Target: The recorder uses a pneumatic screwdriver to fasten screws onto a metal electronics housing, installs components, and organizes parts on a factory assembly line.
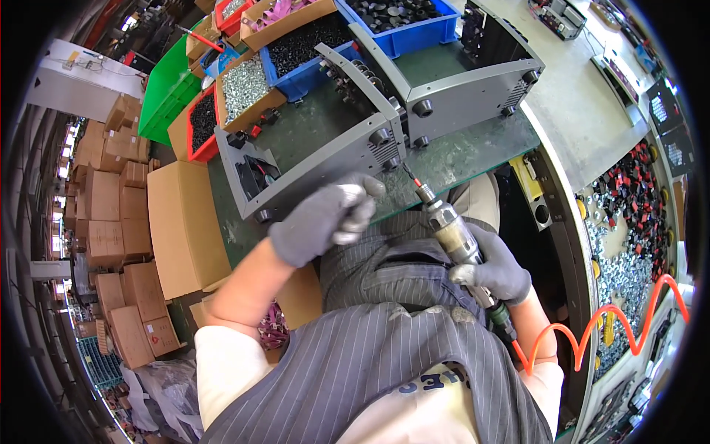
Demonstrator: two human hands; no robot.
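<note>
My right hand, in a grey work glove, is wrapped round a pneumatic screwdriver. The tool slants up and to the left, and its bit ends beside the corner of an open grey metal casing. A coiled orange-red air hose runs from its rear end to the right. My left hand, gloved too, hovers in front of this casing's near wall with its fingers curled in. Whatever the fingers hold, if anything, is hidden. The casing has round black feet and a fan inside. A second grey casing stands behind it to the right.
Both casings stand on a dark green bench. Along its far side are a blue bin of black parts, a cardboard box of silvery screws and a red bin. Brown cartons are stacked at left; loose hardware covers a surface at right.
</note>
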